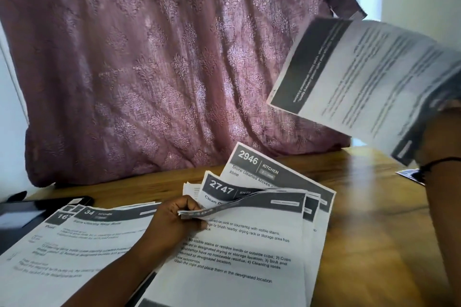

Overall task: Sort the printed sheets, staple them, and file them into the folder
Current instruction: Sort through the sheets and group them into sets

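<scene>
My left hand grips a fanned bundle of printed sheets by its upper left corner, over the wooden table. Sheets headed 2946 and 2747 stick out behind the front page. A second pile of printed sheets lies flat on the table at the left, topped by one headed 34. At the right, my right hand is mostly hidden behind a blurred sheet that it holds up in the air, tilted. A black cord circles that wrist.
The wooden table runs to the right. A dark flat object, perhaps a folder, lies at the far left edge. A mauve patterned curtain hangs behind the table. Another dark-edged paper corner shows beside my right forearm.
</scene>
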The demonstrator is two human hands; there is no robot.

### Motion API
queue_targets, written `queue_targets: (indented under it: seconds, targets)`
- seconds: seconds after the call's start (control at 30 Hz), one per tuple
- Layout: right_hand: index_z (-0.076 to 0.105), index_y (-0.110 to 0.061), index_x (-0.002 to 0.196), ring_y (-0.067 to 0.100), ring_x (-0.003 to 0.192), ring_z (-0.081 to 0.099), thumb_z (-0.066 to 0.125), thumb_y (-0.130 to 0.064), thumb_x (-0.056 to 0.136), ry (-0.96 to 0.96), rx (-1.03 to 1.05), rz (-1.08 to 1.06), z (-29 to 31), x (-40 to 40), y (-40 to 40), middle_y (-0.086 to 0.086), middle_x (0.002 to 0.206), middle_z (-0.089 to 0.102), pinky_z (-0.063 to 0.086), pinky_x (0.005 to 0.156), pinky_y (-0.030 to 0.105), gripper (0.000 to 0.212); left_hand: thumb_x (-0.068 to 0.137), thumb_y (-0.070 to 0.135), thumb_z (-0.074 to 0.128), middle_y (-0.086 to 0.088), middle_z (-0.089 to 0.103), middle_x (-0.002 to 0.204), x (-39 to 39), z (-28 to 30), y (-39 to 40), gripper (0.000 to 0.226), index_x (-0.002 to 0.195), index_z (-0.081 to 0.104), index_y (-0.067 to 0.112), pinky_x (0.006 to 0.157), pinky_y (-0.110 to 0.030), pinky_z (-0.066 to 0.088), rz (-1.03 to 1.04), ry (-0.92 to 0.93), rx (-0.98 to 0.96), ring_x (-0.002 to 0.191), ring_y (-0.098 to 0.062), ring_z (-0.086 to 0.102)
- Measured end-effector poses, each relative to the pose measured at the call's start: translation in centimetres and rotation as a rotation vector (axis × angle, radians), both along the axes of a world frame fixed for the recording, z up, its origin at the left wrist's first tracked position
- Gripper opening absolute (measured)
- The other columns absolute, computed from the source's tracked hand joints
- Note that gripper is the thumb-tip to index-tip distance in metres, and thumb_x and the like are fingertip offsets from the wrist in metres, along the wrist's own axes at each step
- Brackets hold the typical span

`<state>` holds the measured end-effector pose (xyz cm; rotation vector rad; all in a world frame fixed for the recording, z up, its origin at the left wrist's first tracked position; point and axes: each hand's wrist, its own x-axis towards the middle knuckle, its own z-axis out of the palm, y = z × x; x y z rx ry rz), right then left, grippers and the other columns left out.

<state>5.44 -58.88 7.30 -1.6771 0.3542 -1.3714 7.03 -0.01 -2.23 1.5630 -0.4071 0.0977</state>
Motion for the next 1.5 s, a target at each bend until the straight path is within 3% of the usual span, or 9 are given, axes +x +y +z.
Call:
queue_targets:
  seconds: [0.13,0.23,0.47,0.73,1.0,1.2,1.3,1.4,1.5]
  targets:
    - [0.047,-0.032,0.066,-0.009,0.073,0.057,0.052,-0.010,0.086,-0.110,0.112,-0.039,2.4,-1.3,-0.4,-0.013,0.081,0.064,0.040,0.068,0.010,0.030,0.046,-0.012,0.066,-0.006,0.059,0.054,-0.3,0.2,0.0,0.025,0.052,0.065,0.013,0.047,-0.021,0.042,-0.051,0.006,-0.030,0.050,-0.011,0.052]
    - [0.044,-0.033,0.069,-0.010,0.071,0.048,0.048,-0.020,0.085,-0.292,0.207,0.020,0.4,-0.5,12.3,-0.022,0.073,0.049,0.036,0.071,0.007,0.021,0.042,-0.010,0.074,-0.032,0.061,0.076,0.4,0.1,0.7,0.036,0.076,0.061,-0.010,0.064,-0.033,0.052,-0.037,0.035,-0.014,0.072,-0.030,0.060]
    - [0.052,-0.031,0.073,-0.022,0.074,0.049,0.045,-0.003,0.088,-0.214,-0.050,0.061,-1.0,1.0,17.2,-0.042,0.077,0.057,0.035,0.073,0.001,0.033,0.044,-0.009,0.072,-0.048,0.054,0.093,-0.1,0.6,0.9,0.057,0.091,0.046,-0.026,0.081,-0.048,0.045,-0.051,0.095,-0.038,0.087,-0.046,0.059]
    - [0.064,-0.016,0.084,-0.008,0.053,0.054,0.058,-0.008,0.092,0.183,-0.203,0.407,-0.9,-0.3,18.9,-0.012,0.065,0.065,0.037,0.051,0.001,0.013,0.049,-0.014,0.062,-0.038,0.064,0.103,-0.3,0.6,1.0,0.053,0.101,0.054,-0.022,0.088,-0.054,0.050,-0.068,0.076,-0.026,0.097,-0.050,0.063]
    - [0.068,-0.017,0.080,0.007,0.065,0.058,0.066,-0.020,0.089,0.702,-0.427,0.751,-3.7,3.4,25.8,-0.005,0.072,0.067,0.045,0.065,0.019,0.009,0.050,-0.017,0.061,-0.035,0.066,0.100,-0.9,1.0,0.6,0.050,0.100,0.059,-0.021,0.079,-0.046,0.056,-0.090,0.083,-0.043,0.095,-0.048,0.065]
    - [0.064,-0.021,0.068,0.007,0.067,0.053,0.071,-0.025,0.085,0.756,-0.470,0.835,-4.5,3.8,27.9,-0.006,0.068,0.062,0.042,0.066,0.025,0.018,0.053,-0.014,0.061,-0.030,0.068,0.104,-0.8,0.9,0.6,0.046,0.099,0.067,-0.012,0.088,-0.049,0.054,-0.115,0.071,-0.056,0.100,-0.043,0.066]
    - [0.066,-0.015,0.079,0.007,0.075,0.055,0.068,-0.019,0.088,0.793,-0.599,0.864,-4.5,4.1,29.8,0.004,0.083,0.068,0.050,0.076,0.035,0.009,0.055,-0.013,0.061,-0.028,0.069,0.104,-0.7,0.8,0.6,0.043,0.095,0.071,-0.005,0.088,-0.049,0.052,-0.131,0.042,-0.040,0.100,-0.041,0.066]
    - [0.060,-0.022,0.088,-0.001,0.075,0.054,0.062,-0.010,0.090,0.851,-0.624,0.919,-4.3,3.9,30.6,-0.012,0.082,0.062,0.048,0.081,0.026,0.013,0.054,-0.013,0.062,-0.024,0.071,0.098,-0.7,0.7,0.6,0.040,0.090,0.073,0.000,0.075,-0.038,0.057,-0.138,0.083,-0.062,0.092,-0.038,0.069]
    - [0.070,-0.020,0.092,0.007,0.080,0.064,0.062,-0.018,0.086,0.849,-0.573,0.900,-4.2,3.9,30.6,-0.009,0.087,0.071,0.052,0.081,0.031,0.010,0.056,-0.012,0.064,-0.026,0.070,0.102,-0.6,0.4,0.6,0.043,0.099,0.068,-0.003,0.082,-0.048,0.056,-0.129,0.128,-0.092,0.095,-0.043,0.067]
